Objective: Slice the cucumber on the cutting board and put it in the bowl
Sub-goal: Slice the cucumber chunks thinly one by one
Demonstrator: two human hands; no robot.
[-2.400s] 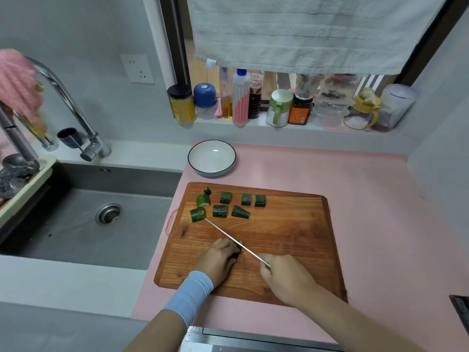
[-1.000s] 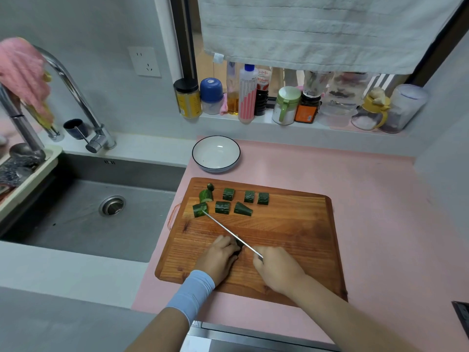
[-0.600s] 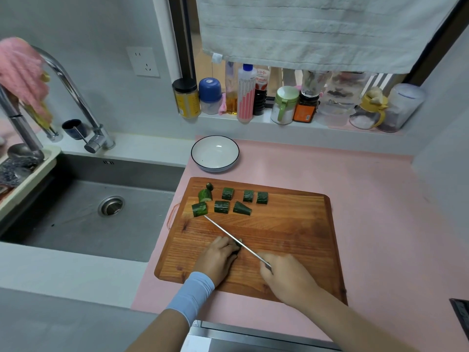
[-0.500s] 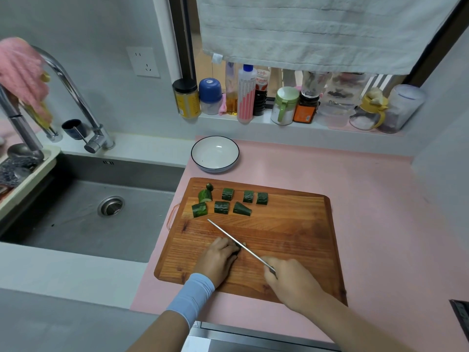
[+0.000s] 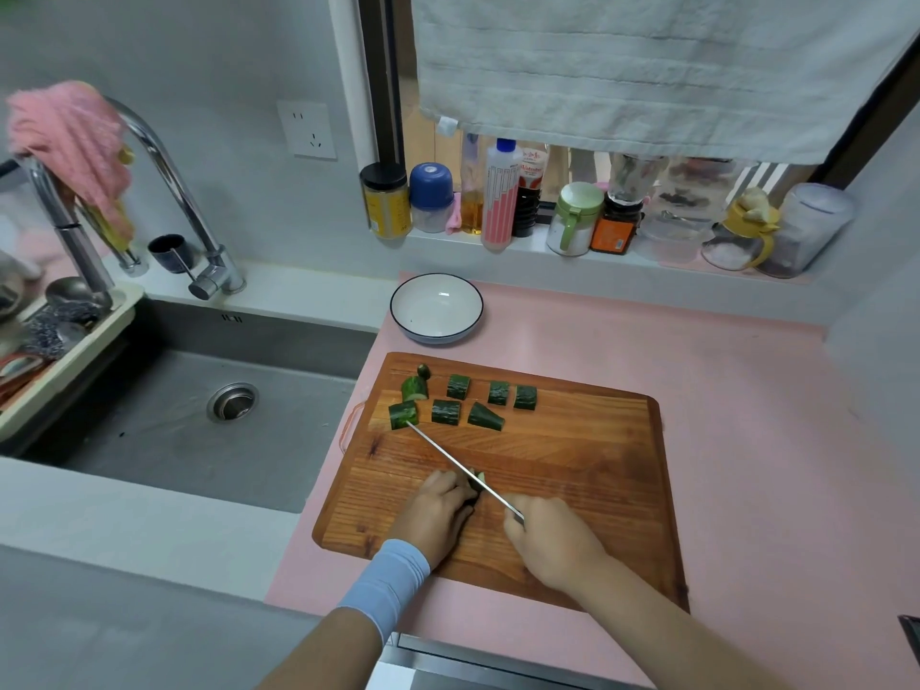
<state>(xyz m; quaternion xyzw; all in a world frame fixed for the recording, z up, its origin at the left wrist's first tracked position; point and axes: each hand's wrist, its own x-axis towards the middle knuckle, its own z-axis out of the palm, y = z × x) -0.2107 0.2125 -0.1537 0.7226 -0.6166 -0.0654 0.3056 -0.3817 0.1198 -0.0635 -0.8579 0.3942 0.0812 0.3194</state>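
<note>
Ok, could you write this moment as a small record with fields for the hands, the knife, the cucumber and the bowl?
left hand: holds the uncut cucumber piece down on the cutting board
right hand: grips the knife, blade across that piece
cut pieces: several chunks at the board's far left corner
bowl: beyond the board, no cucumber in it
</note>
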